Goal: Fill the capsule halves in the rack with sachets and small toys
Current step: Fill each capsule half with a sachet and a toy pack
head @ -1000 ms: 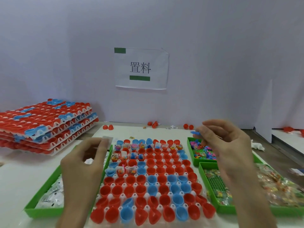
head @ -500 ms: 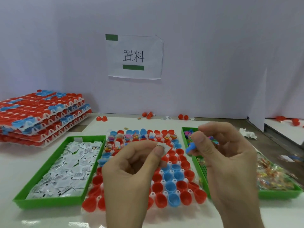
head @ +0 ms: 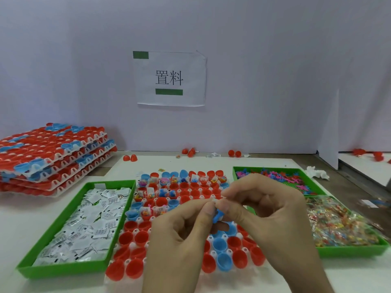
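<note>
Tabletop [head: 25, 218] white under rack [head: 214, 253], pale wall [head: 275, 60] with sign [head: 169, 79] behind.

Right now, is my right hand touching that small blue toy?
Touching. The head view shows the right hand pinching the small blue toy between thumb and fingers.

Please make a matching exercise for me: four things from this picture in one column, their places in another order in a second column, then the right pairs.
1. white sachets
2. blue toy
3. stack of racks
4. paper sign

A. on the wall
B. far left on the table
C. in the green tray
D. pinched between left hand and right hand

Pairs: 1-C, 2-D, 3-B, 4-A
</note>
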The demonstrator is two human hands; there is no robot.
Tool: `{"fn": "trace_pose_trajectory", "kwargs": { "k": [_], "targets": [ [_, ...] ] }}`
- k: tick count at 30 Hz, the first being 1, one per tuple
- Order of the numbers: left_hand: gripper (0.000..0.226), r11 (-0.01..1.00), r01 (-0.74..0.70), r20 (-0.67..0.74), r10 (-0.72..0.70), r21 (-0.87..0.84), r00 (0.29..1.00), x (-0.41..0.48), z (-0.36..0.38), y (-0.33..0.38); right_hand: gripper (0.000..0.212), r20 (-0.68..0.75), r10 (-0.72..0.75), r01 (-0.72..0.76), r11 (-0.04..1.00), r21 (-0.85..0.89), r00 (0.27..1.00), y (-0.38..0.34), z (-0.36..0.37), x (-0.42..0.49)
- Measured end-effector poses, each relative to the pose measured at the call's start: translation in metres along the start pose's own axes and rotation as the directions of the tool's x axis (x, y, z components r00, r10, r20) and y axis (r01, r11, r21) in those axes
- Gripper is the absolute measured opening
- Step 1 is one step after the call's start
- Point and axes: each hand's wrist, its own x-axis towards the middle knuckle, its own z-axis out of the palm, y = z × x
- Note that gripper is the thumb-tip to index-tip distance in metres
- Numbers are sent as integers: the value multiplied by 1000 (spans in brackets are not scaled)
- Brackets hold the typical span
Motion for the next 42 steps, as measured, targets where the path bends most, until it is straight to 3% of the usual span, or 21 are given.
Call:
{"fn": "trace_pose_trajectory", "kwargs": {
  "k": [6,12,15,17,20,24,30,34,36,42],
  "targets": [
    [25,996,76,226,-82,36,971,0,-4,0,13,43,-3,8,994,-106,999,9,-7,-1],
    [26,996,68,199,-80,63,977,2,-4,-3,17,60,6,5,983,-183,998,14,-7,1],
    [25,995,81,185,-90,53,979,1,-7,-4,19,-38,109,-115,956,-269,993,28,-23,3],
    [24,996,83,169,-88,36,982,1,-9,-3,13,-100,253,-272,881,-388,962,48,-45,3],
    [24,997,75,140,-79,30,987,2,-11,-5,8,-152,503,-495,670,-553,851,83,-80,-4],
    [25,996,80,154,-85,33,984,3,-9,-7,26,-95,686,-564,503,-656,722,112,-90,-15],
    [24,995,90,170,-95,38,981,1,-9,-9,37,-107,657,-551,520,-653,747,123,-78,-13],
    [26,995,90,163,-96,44,982,1,-13,-8,43,-203,586,-577,570,-584,784,122,-80,-13],
    [29,994,88,161,-97,60,982,1,-13,-9,40,-246,566,-583,552,-596,787,123,-80,-13],
    [26,995,81,149,-89,63,985,1,-14,-10,30,-188,622,-564,487,-667,760,129,-74,-13]
  ]
}}
